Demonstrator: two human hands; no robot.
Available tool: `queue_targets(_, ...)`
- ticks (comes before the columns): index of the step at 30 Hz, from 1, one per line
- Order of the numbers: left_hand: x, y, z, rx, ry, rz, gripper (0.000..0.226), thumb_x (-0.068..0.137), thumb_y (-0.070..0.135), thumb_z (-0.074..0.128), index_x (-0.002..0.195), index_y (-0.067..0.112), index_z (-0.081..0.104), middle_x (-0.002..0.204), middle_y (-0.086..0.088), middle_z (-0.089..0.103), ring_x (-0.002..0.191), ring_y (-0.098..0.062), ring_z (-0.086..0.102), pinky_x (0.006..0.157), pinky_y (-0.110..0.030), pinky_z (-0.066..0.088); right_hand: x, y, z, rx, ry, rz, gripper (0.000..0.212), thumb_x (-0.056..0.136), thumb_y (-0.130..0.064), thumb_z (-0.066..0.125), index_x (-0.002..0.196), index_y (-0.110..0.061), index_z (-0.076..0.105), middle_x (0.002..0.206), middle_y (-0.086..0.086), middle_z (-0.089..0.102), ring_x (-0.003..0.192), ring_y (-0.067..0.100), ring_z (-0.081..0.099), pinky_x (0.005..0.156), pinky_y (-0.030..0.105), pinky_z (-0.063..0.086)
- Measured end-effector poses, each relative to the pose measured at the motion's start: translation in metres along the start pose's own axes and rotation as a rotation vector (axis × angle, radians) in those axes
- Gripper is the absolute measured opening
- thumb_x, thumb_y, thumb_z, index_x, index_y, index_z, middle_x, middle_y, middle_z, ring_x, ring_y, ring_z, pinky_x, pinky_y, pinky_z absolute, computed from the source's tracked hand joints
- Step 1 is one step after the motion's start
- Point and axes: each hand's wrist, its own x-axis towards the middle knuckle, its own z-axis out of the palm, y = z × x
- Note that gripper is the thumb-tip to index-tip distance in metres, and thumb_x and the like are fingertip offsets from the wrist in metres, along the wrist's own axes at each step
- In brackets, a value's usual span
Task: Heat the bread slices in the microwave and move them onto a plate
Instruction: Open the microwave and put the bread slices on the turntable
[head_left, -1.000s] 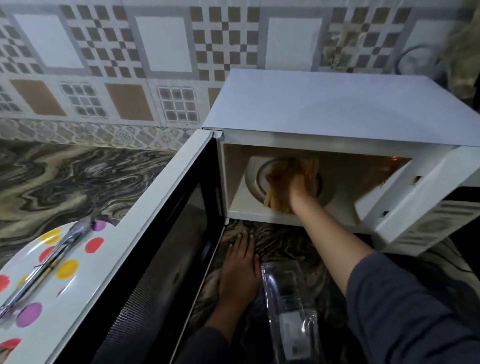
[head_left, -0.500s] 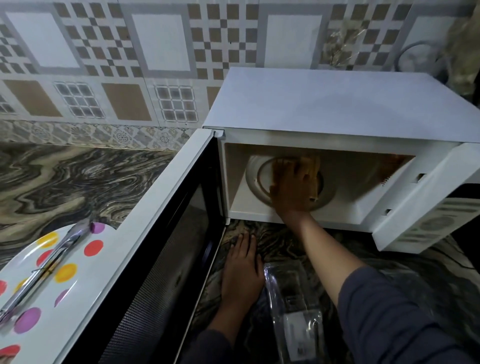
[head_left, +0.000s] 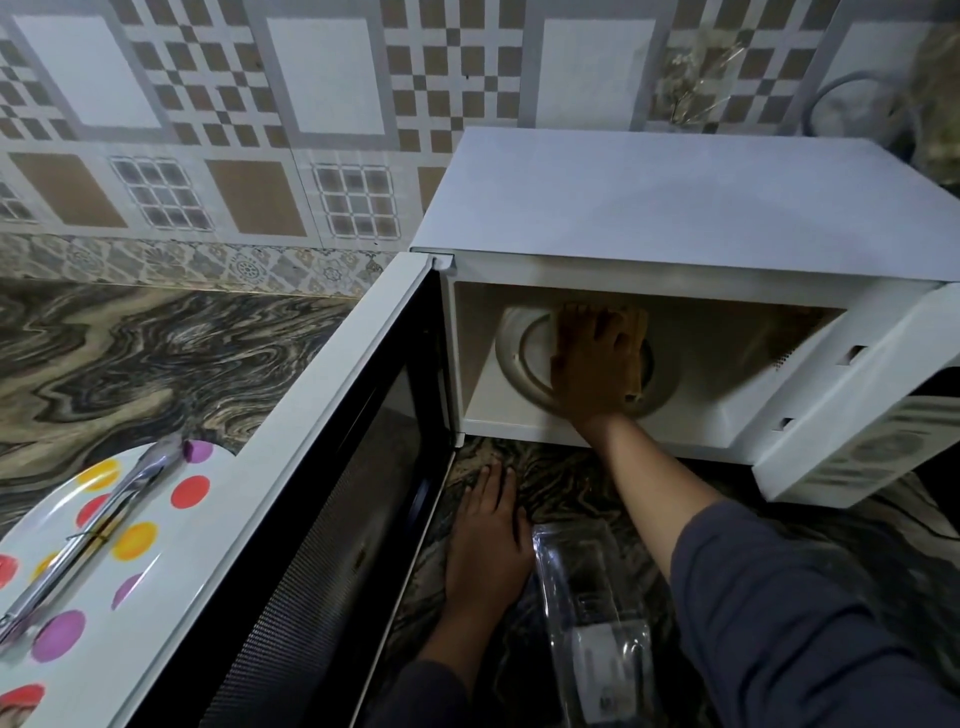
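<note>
A white microwave stands on the counter with its door swung open to the left. Inside, bread slices lie on the glass turntable. My right hand reaches into the cavity and rests flat on top of the slices with fingers stretched out, hiding most of them. My left hand lies flat on the marble counter just below the microwave opening. A white plate with coloured dots sits at the left, partly behind the door.
Metal tongs lie across the dotted plate. A clear plastic bag lies on the dark marble counter between my arms. A tiled wall runs behind, and the open door blocks the way between the cavity and the plate.
My right hand carried the bread slices deeper into the microwave, set them down on the turntable and flattened over them. My left hand stayed on the counter.
</note>
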Motion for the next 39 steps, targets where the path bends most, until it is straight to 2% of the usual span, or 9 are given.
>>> queue_targets(2,0.0,0.0,0.0,-0.001,0.007,0.003,0.058,0.083,0.032,0.031,0.135,0.012,0.047,0.144,-0.006,0.044,0.136,-0.019,0.036,0.114,-0.031,0.019,0.0,0.005,0.008,0.035,0.01,0.024,0.064,0.092,-0.02,0.047,0.145,0.0,0.017,0.147,0.03,0.022,0.133,0.045,0.026,0.109,0.049,0.024)
queue_targets(5,0.0,-0.002,0.001,-0.019,0.008,0.002,0.056,0.083,0.03,0.033,0.133,0.011,0.05,0.141,-0.009,0.048,0.134,-0.022,0.041,0.113,-0.038,0.023,-0.006,0.018,0.015,0.113,0.076,-0.084,0.057,0.092,-0.019,0.035,0.146,-0.009,0.022,0.147,0.023,0.028,0.133,0.041,0.026,0.11,0.051,0.022)
queue_targets(9,-0.001,0.0,-0.001,-0.051,-0.008,-0.026,0.056,0.083,0.032,0.032,0.129,0.009,0.053,0.138,-0.011,0.05,0.131,-0.025,0.045,0.11,-0.039,0.029,-0.042,0.039,0.009,0.389,0.158,-0.107,0.048,0.084,-0.022,0.038,0.129,-0.006,0.044,0.133,0.023,0.041,0.117,0.031,0.036,0.101,0.037,0.035)
queue_targets(12,0.0,0.003,-0.008,-0.125,-0.077,-0.041,0.057,0.086,0.032,0.029,0.135,0.01,0.046,0.147,-0.008,0.039,0.138,-0.021,0.033,0.113,-0.024,0.015,-0.089,0.053,-0.003,0.584,0.136,-0.096,0.045,0.084,-0.01,0.059,0.126,-0.001,0.045,0.13,0.023,0.042,0.116,0.033,0.042,0.097,0.031,0.035)
queue_targets(15,-0.007,0.007,-0.016,-0.309,-0.05,-0.098,0.043,0.091,0.018,0.038,0.13,0.004,0.051,0.141,-0.013,0.046,0.134,-0.025,0.039,0.11,-0.021,0.02,-0.132,0.074,-0.011,0.682,0.097,-0.093,0.04,0.085,-0.013,0.063,0.121,-0.002,0.049,0.122,0.018,0.049,0.113,0.028,0.047,0.095,0.033,0.04)
queue_targets(22,-0.089,0.045,-0.038,-0.702,0.078,-0.403,0.031,0.097,0.017,0.043,0.119,0.004,0.06,0.124,-0.01,0.061,0.112,-0.013,0.053,0.092,-0.015,0.033,-0.232,0.111,-0.015,0.822,0.037,0.081,0.025,0.088,-0.013,0.059,0.111,-0.002,0.056,0.112,0.015,0.056,0.102,0.022,0.051,0.081,0.014,0.03)
queue_targets(30,-0.171,0.077,-0.038,-0.705,0.086,-0.511,0.032,0.093,0.023,0.052,0.118,0.004,0.059,0.115,-0.012,0.063,0.107,-0.023,0.06,0.096,-0.038,0.047,-0.294,0.139,-0.008,0.843,-0.299,0.23,0.028,0.091,-0.021,0.058,0.111,-0.003,0.05,0.102,0.009,0.056,0.087,0.016,0.048,0.068,0.022,0.031)
queue_targets(34,-0.175,0.089,-0.04,-0.632,0.072,-0.564,0.023,0.089,0.015,0.056,0.109,0.003,0.062,0.107,-0.014,0.065,0.098,-0.025,0.061,0.089,-0.035,0.049,-0.29,0.14,-0.01,0.975,-0.447,0.37,0.014,0.091,-0.015,0.056,0.1,-0.005,0.052,0.084,0.012,0.063,0.071,0.025,0.06,0.067,0.037,0.049)
queue_targets(39,-0.175,0.091,-0.038,-0.751,0.024,-0.713,0.011,0.087,0.007,0.058,0.093,0.004,0.067,0.098,-0.016,0.068,0.091,-0.026,0.064,0.088,-0.041,0.053,-0.284,0.144,-0.014,1.176,-0.636,0.479,0.007,0.092,0.0,0.05,0.098,0.002,0.054,0.075,0.012,0.061,0.064,0.019,0.061,0.052,0.018,0.053)
